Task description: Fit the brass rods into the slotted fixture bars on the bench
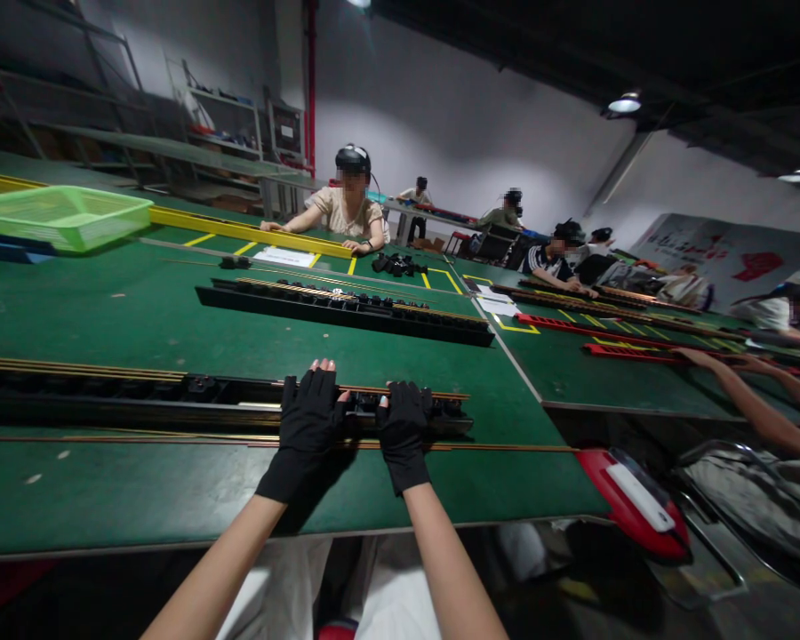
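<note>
A long black channel (126,404) with black parts and thin brass-coloured rods (73,366) in it lies across the green table. My left hand (312,413), in a black fingerless glove, rests flat over the channel with its fingers stretched forward. Close to the channel's right end, my right hand (404,422), gloved alike, lies on top with its fingers extended. Both palms face down, and the two hands are a short way apart. More thin rods (507,448) lie along the near side of the channel, partly hidden under my wrists.
A second black channel (347,316) with rods lies farther back. Beyond it are black parts (398,264), a yellow channel (240,231) and a person (350,209). A green basket (73,218) stands at left. Red channels (640,353) and another person's arms (747,391) are at right.
</note>
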`<state>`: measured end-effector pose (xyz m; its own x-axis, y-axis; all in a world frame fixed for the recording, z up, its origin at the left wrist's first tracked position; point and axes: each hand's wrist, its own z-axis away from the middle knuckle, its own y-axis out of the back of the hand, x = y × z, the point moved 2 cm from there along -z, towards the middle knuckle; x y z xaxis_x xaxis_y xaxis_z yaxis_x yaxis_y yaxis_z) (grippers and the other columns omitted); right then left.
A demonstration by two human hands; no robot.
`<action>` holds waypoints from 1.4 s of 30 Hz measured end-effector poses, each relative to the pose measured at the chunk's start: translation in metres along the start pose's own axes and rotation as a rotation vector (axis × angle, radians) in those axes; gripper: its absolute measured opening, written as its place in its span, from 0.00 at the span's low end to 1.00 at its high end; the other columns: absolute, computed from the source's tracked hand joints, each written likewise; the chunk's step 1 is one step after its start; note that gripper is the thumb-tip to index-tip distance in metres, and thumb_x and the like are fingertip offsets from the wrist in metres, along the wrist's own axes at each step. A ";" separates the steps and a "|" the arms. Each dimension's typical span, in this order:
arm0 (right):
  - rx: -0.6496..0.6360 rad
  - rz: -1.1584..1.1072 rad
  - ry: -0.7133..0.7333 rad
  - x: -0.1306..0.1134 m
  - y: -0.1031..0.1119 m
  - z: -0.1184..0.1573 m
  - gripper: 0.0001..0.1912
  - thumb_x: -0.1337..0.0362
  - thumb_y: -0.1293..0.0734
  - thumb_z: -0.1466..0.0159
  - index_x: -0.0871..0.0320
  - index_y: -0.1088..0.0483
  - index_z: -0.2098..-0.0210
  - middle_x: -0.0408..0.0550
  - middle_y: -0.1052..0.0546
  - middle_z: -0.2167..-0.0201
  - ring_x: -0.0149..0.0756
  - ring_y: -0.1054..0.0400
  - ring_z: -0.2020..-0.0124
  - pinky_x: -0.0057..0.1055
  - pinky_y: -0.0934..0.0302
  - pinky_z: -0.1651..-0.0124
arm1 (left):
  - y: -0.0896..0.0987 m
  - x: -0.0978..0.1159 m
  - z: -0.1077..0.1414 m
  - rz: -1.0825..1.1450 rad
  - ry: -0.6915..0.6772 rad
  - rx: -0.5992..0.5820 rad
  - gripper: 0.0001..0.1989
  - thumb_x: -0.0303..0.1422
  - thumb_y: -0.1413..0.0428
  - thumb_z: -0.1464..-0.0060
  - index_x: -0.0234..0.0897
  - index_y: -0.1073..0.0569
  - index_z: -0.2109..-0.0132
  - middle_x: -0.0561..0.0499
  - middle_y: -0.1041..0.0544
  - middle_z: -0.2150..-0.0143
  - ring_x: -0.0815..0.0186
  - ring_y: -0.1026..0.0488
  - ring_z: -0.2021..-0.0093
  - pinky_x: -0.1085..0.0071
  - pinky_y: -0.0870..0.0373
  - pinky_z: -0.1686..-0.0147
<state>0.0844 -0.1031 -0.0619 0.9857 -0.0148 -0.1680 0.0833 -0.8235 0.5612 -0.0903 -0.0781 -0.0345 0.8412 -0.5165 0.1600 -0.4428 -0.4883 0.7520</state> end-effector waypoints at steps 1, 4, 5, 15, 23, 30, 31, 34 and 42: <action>-0.009 0.000 0.000 0.000 0.000 0.000 0.16 0.63 0.41 0.33 0.60 0.26 0.52 0.54 0.20 0.54 0.45 0.31 0.48 0.49 0.54 0.34 | -0.001 0.002 -0.001 0.000 -0.003 -0.004 0.21 0.32 0.56 0.37 0.33 0.31 0.41 0.35 0.32 0.36 0.46 0.39 0.34 0.40 0.49 0.37; -0.018 0.005 0.007 0.000 0.001 0.000 0.16 0.62 0.41 0.33 0.59 0.26 0.52 0.53 0.21 0.54 0.45 0.31 0.49 0.49 0.55 0.34 | -0.003 0.005 -0.003 -0.003 0.016 -0.028 0.21 0.33 0.55 0.37 0.30 0.30 0.42 0.34 0.26 0.42 0.45 0.32 0.39 0.41 0.45 0.39; -0.012 0.008 0.010 0.000 0.001 0.000 0.16 0.62 0.41 0.33 0.59 0.26 0.52 0.53 0.20 0.54 0.45 0.31 0.49 0.49 0.55 0.34 | -0.003 0.004 -0.004 -0.006 0.023 -0.036 0.21 0.33 0.55 0.37 0.30 0.30 0.42 0.34 0.25 0.44 0.45 0.31 0.41 0.41 0.44 0.39; -0.006 -0.013 0.000 -0.001 0.002 0.000 0.16 0.63 0.40 0.34 0.61 0.26 0.52 0.55 0.21 0.54 0.46 0.32 0.48 0.48 0.56 0.34 | -0.003 0.006 -0.005 -0.006 0.050 -0.017 0.21 0.33 0.54 0.38 0.30 0.29 0.42 0.34 0.23 0.48 0.46 0.30 0.43 0.42 0.44 0.39; -0.013 -0.015 0.006 -0.001 0.000 0.000 0.16 0.63 0.41 0.34 0.61 0.26 0.53 0.55 0.21 0.55 0.46 0.31 0.52 0.49 0.54 0.36 | -0.008 0.017 -0.008 0.051 0.054 0.021 0.25 0.37 0.56 0.36 0.32 0.36 0.35 0.36 0.34 0.34 0.48 0.42 0.32 0.44 0.52 0.35; -0.030 -0.003 -0.010 -0.001 0.000 0.000 0.17 0.62 0.43 0.32 0.61 0.26 0.53 0.57 0.21 0.56 0.47 0.31 0.50 0.49 0.54 0.35 | -0.018 0.034 -0.014 -0.023 -0.059 -0.070 0.20 0.38 0.54 0.36 0.34 0.26 0.44 0.36 0.24 0.45 0.47 0.30 0.42 0.43 0.45 0.38; -0.049 -0.001 -0.008 -0.001 0.000 0.000 0.17 0.62 0.43 0.32 0.61 0.26 0.53 0.57 0.21 0.55 0.47 0.31 0.50 0.49 0.54 0.35 | -0.019 0.034 -0.014 -0.036 -0.067 -0.067 0.19 0.37 0.53 0.36 0.35 0.26 0.45 0.37 0.23 0.45 0.47 0.29 0.42 0.43 0.44 0.38; -0.055 0.008 0.001 -0.001 0.000 0.000 0.17 0.62 0.43 0.32 0.61 0.27 0.52 0.57 0.22 0.55 0.48 0.32 0.49 0.51 0.54 0.35 | -0.016 0.034 -0.014 -0.042 -0.082 -0.078 0.19 0.37 0.52 0.36 0.34 0.25 0.45 0.36 0.23 0.46 0.47 0.29 0.44 0.42 0.42 0.40; -0.037 0.027 -0.003 -0.002 0.000 -0.001 0.16 0.62 0.43 0.32 0.60 0.26 0.55 0.55 0.21 0.57 0.45 0.32 0.52 0.47 0.56 0.35 | -0.015 0.035 -0.018 0.015 -0.007 -0.117 0.23 0.39 0.55 0.35 0.28 0.26 0.44 0.35 0.24 0.45 0.44 0.31 0.41 0.40 0.45 0.39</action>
<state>0.0826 -0.1026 -0.0606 0.9872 -0.0383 -0.1550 0.0623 -0.8014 0.5949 -0.0484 -0.0766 -0.0288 0.8325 -0.5279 0.1678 -0.4158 -0.3953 0.8191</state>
